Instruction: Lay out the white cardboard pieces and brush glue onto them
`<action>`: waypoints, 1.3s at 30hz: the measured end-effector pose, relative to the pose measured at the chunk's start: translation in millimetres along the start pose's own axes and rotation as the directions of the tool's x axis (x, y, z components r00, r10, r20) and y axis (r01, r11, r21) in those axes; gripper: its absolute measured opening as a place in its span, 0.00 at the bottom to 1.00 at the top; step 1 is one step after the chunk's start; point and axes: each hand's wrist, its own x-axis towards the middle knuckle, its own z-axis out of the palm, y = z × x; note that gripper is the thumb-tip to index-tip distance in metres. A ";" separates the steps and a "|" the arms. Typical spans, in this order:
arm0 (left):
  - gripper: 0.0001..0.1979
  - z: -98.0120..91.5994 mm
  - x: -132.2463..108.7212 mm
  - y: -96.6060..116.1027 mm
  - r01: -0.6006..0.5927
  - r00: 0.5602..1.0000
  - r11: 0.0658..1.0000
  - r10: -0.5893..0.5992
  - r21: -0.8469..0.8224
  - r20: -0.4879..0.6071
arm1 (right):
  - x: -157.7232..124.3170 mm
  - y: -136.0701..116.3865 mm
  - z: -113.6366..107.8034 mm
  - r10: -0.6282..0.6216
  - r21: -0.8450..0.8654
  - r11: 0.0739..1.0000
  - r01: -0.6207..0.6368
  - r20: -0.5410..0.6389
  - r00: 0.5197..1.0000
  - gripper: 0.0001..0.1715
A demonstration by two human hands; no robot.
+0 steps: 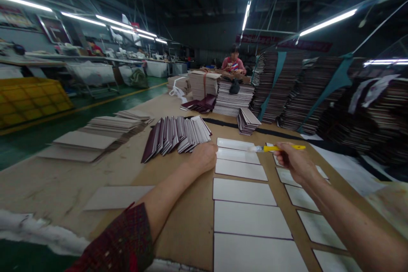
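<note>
In my right hand [293,159] is a paintbrush [269,148] with a yellow handle. Its pale bristles point left and touch one of the white dark-edged panels [237,156] near the far end of a column. My left hand [205,157] is closed at the left edge of that panel; whether its fingertips pinch anything is hidden. More white panels [251,219] run toward me in that column. A second column of panels [320,228] lies partly under my right forearm. Beyond my left hand leans a fanned row of maroon-and-white panels [178,134].
Grey-beige boards [86,140] are spread at the left, with a single board [117,197] nearer me. Tall stacks of dark panels [280,85] line the table's far right. A person [234,63] sits behind the stacks. A yellow bin [32,100] stands on the green floor.
</note>
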 end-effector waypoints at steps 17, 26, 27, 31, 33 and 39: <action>0.20 1.1 -73.8 9.5 -0.254 0.954 0.958 0.271 -0.132 0.132 | -52.1 14.4 62.7 0.095 0.023 0.995 -0.100 0.182 0.979 0.07; 0.17 11.5 -83.5 12.3 -0.205 0.978 0.970 0.209 -0.132 0.018 | -62.0 19.9 70.1 0.121 -0.009 0.993 -0.121 0.204 0.972 0.08; 0.17 11.8 -84.5 12.6 -0.203 0.979 0.970 0.206 -0.133 0.012 | -62.5 21.5 70.8 0.122 -0.014 0.992 -0.122 0.213 0.969 0.08; 0.16 12.3 -85.4 13.4 -0.212 0.977 0.968 0.215 -0.132 0.011 | -62.0 26.8 74.1 0.127 -0.057 0.992 -0.116 0.237 0.963 0.09; 0.15 12.5 -84.8 13.7 -0.215 0.976 0.968 0.218 -0.126 0.011 | -58.9 27.2 74.2 0.134 -0.091 0.989 -0.116 0.232 0.963 0.10; 0.15 12.3 -83.6 14.4 -0.218 0.975 0.969 0.220 -0.116 0.006 | -40.2 24.9 59.5 0.131 -0.174 0.979 -0.104 0.151 0.980 0.12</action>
